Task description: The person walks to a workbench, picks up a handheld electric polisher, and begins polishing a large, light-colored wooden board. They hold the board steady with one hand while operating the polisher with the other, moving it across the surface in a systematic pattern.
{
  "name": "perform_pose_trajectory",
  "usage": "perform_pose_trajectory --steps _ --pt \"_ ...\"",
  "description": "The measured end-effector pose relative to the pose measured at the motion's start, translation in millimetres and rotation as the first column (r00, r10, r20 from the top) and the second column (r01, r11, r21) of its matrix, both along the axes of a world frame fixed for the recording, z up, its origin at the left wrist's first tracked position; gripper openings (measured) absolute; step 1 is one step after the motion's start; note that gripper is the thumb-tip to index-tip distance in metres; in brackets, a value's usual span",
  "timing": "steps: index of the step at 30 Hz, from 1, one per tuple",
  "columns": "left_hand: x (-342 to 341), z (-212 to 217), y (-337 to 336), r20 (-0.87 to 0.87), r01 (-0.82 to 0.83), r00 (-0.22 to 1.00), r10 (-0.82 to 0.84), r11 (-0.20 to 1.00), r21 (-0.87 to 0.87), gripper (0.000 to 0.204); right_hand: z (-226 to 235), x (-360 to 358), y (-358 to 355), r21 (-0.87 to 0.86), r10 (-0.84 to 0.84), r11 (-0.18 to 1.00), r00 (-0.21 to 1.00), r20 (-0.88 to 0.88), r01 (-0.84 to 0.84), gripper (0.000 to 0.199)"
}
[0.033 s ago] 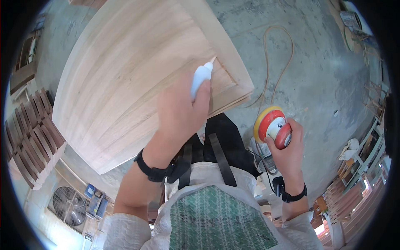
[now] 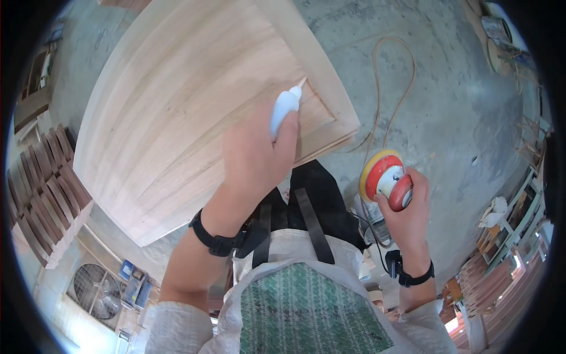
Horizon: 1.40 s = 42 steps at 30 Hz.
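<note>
While the left hand (image 2: 253, 156) grips a glue bottle (image 2: 285, 109) over a wooden panel (image 2: 177, 112), the right hand (image 2: 407, 218) clasps a sander (image 2: 386, 177) alongside; nothing visibly changed.

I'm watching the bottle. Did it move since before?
No. The bottle has its tip at the same spot on the wooden panel, by the frame corner.
</note>
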<state>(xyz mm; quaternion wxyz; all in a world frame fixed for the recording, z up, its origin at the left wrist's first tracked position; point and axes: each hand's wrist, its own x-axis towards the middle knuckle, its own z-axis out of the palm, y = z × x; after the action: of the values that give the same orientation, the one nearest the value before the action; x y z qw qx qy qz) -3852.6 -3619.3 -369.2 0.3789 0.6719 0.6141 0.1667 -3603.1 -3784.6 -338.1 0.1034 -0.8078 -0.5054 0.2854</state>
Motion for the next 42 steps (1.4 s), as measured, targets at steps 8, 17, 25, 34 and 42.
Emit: perform_pose_trajectory --steps 8,17,25,34,42 --pt "-7.2 2.5 -27.2 0.052 0.199 0.979 -0.199 0.98 -0.004 0.018 18.0 -8.9 18.7 0.083 0.093 0.992 0.995 0.033 -0.096 0.076" --pt "-79.2 -2.1 -53.6 0.221 -0.28 0.947 0.232 0.935 0.219 0.02 32.5 -37.5 84.3 0.13 0.353 0.917 0.919 0.175 -0.377 0.069" --pt "-147.5 -50.7 -71.6 0.484 -0.532 0.8 0.354 0.791 0.302 0.035 -0.5 -120.8 193.0 0.235 0.52 0.79 0.822 0.232 -0.566 0.062" --pt "-156.5 -45.1 -72.7 0.379 -0.535 0.824 0.421 0.797 0.28 0.039 1.0 -132.1 173.1 0.207 0.568 0.757 0.781 0.261 -0.62 0.062" --pt "-157.8 -44.4 -76.0 0.416 -0.461 0.852 0.318 0.833 0.307 0.031 13.4 -160.8 249.4 0.199 0.465 0.813 0.815 0.345 -0.547 0.06"
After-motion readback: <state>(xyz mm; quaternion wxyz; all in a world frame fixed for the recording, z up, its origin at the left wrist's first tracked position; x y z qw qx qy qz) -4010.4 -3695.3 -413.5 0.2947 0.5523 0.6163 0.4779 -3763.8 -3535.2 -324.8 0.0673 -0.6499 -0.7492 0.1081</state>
